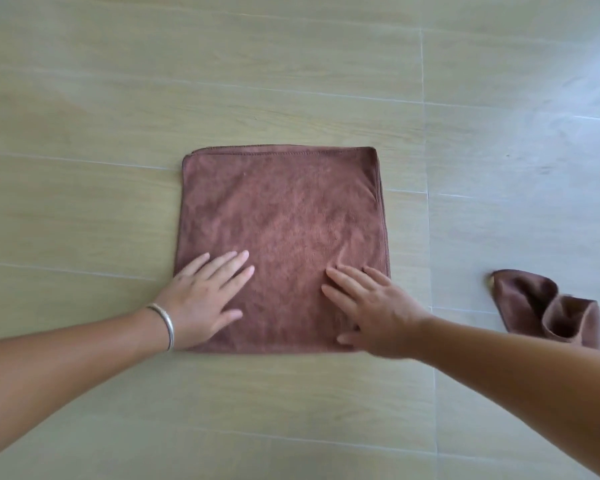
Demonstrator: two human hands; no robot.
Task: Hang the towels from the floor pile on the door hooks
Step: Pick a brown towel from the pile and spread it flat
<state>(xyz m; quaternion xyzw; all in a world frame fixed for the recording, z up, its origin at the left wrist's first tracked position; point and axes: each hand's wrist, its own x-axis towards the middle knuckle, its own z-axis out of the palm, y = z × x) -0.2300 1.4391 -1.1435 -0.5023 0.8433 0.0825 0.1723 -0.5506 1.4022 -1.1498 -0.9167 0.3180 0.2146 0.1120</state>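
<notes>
A brown towel (pixel 281 216) lies flat on the floor, folded into a neat square with layered edges showing at its right side. My left hand (pixel 205 299) rests palm down on its near left part, fingers spread; a silver bangle circles that wrist. My right hand (pixel 371 310) lies palm down on the near right part, fingers apart, covering the towel's near right corner. A second brown towel (pixel 548 310) sits crumpled on the floor to the right, apart from both hands. No door or hooks are in view.
The floor (pixel 84 168) is pale wood-look tile with thin grout lines, and bare floor surrounds the folded towel on all sides. A brighter glare patch lies at the far right.
</notes>
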